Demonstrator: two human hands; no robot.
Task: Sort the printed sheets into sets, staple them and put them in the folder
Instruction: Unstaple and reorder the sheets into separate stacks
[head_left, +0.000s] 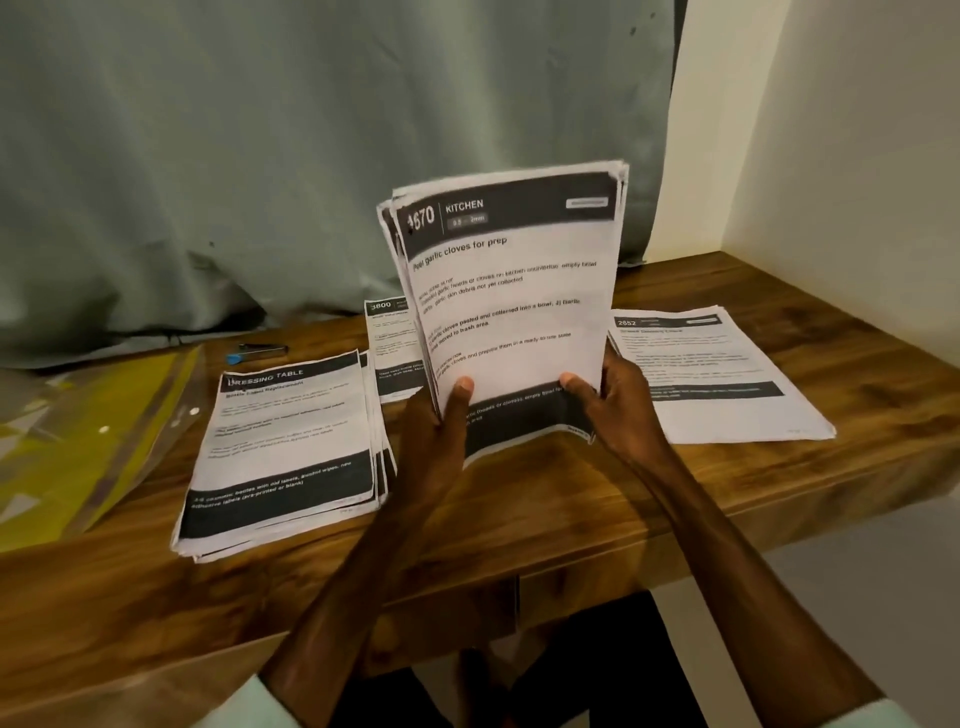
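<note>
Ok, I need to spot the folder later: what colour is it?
Translucent yellow. The folder shows best in the head view, at far left.

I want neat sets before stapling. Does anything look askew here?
Yes. The upright stack is uneven: rear sheets stick out at its top left. The left pile is fanned, its lower and right edges stepped. The right pile looks fairly square.

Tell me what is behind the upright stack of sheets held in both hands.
Behind the upright stack, which the left hand and right hand grip, a pile headed 3800 lies flat on the table. Its right part is covered by the stack.
</note>
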